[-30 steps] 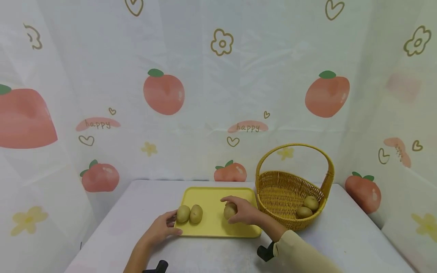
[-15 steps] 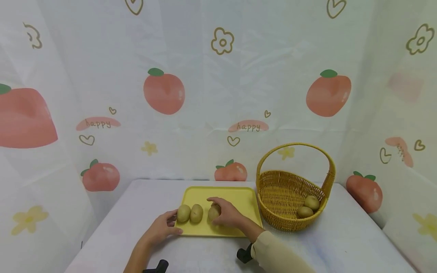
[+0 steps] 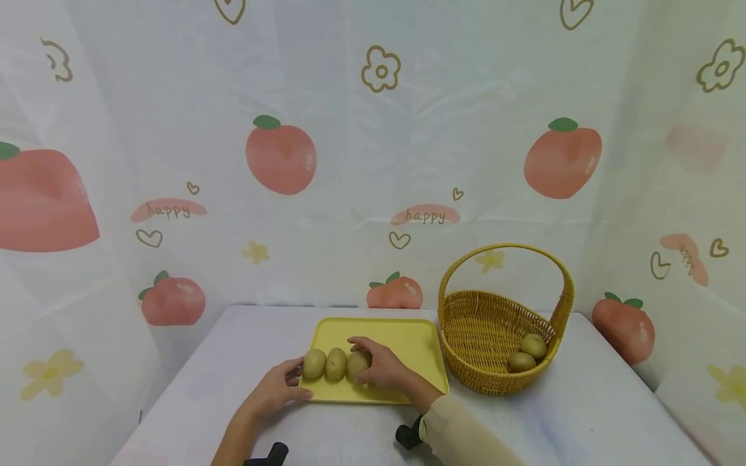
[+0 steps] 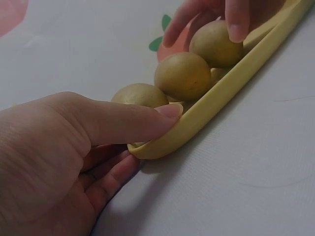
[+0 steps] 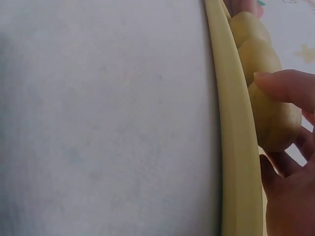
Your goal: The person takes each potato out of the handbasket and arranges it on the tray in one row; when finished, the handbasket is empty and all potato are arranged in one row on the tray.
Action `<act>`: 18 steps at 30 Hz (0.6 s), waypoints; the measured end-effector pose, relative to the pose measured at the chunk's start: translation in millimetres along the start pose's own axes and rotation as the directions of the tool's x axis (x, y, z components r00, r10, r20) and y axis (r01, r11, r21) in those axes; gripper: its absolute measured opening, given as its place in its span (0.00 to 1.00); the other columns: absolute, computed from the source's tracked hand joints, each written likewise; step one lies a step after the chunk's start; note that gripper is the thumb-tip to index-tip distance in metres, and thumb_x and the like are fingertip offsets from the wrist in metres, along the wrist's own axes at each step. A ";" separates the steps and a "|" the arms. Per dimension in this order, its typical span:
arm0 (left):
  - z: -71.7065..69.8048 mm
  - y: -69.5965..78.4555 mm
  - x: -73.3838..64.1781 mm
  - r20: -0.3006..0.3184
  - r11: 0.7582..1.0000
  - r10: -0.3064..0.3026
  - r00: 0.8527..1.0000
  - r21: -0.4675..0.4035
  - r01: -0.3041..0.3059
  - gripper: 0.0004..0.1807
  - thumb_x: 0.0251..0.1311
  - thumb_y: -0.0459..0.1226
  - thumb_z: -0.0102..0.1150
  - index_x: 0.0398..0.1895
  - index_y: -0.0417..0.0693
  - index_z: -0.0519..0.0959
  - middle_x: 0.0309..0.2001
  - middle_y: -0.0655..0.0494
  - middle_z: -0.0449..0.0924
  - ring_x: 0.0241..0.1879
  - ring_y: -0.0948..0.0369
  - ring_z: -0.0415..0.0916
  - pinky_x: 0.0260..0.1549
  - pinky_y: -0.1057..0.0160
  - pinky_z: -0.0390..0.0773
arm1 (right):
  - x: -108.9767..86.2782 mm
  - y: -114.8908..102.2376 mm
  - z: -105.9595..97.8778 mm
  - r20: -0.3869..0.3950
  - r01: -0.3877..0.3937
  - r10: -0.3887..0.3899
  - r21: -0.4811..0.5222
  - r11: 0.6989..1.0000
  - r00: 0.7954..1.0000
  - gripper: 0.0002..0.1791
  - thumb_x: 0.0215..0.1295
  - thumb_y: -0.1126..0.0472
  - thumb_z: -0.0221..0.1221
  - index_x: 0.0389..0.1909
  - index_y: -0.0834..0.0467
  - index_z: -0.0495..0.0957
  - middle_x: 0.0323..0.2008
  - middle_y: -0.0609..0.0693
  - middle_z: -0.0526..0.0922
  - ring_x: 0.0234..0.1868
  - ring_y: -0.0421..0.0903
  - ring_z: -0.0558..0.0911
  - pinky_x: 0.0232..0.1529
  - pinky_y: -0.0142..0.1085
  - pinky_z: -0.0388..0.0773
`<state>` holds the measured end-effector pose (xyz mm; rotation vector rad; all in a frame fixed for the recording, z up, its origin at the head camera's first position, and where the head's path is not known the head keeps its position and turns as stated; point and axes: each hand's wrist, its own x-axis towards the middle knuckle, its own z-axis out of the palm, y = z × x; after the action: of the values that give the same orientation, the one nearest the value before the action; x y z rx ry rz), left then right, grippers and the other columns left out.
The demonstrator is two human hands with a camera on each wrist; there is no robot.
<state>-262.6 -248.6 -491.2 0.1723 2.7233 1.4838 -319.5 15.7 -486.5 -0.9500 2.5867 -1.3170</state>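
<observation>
Three potatoes lie in a row along the left part of a yellow tray: a left potato, a middle potato and a right potato. My left hand grips the tray's near left corner, thumb over the rim and fingers under it in the left wrist view. With thumb and fingers my right hand holds the right potato, which sits against the middle one. That potato shows between the thumb and curled fingers in the right wrist view.
A wicker basket with a tall handle stands right of the tray, close to its edge. Inside lie two more potatoes. A white table runs underneath, with a printed curtain behind and at both sides.
My right hand has moved left across the tray with the right potato, up to the middle potato. The left hand has stayed on the tray's corner.
</observation>
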 end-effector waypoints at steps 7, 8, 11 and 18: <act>0.9 -0.3 0.2 -0.013 1.000 -0.004 1.000 0.009 0.005 0.47 0.40 0.34 0.77 0.65 0.28 0.65 0.54 0.39 0.77 0.51 0.44 0.77 0.53 0.50 0.77 | -0.7 -0.4 -2.3 0.018 -0.029 0.028 0.060 0.998 0.999 0.42 0.50 0.67 0.71 0.68 0.55 0.67 0.60 0.50 0.75 0.60 0.51 0.73 0.58 0.44 0.72; 0.7 -0.8 0.1 -0.008 1.000 -0.001 1.000 0.010 0.001 0.47 0.40 0.34 0.77 0.65 0.27 0.65 0.54 0.39 0.77 0.52 0.44 0.77 0.53 0.49 0.77 | -1.0 -0.2 -2.7 0.017 -0.029 0.028 0.066 0.997 0.999 0.42 0.50 0.67 0.71 0.68 0.55 0.67 0.61 0.51 0.74 0.60 0.52 0.73 0.58 0.45 0.72; 0.6 -2.2 -0.1 -0.012 1.000 0.000 1.000 0.009 0.000 0.47 0.40 0.33 0.77 0.65 0.28 0.65 0.54 0.39 0.77 0.51 0.44 0.77 0.53 0.50 0.77 | -3.0 0.9 -3.6 0.005 -0.025 0.024 0.069 0.997 1.000 0.42 0.50 0.66 0.72 0.68 0.56 0.67 0.62 0.53 0.74 0.61 0.54 0.72 0.58 0.45 0.72; -0.2 -1.3 -1.9 0.009 0.999 0.033 0.999 -0.012 -0.033 0.46 0.41 0.32 0.76 0.65 0.25 0.64 0.54 0.36 0.76 0.52 0.43 0.77 0.53 0.49 0.77 | -3.6 5.1 -1.5 -0.033 -0.023 0.026 0.078 0.997 0.999 0.40 0.50 0.64 0.72 0.66 0.59 0.69 0.57 0.58 0.75 0.55 0.53 0.75 0.55 0.45 0.74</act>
<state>-260.9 -249.8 -492.2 0.2242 2.7173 1.5028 -319.6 21.0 -490.1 -0.8881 2.5419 -1.4278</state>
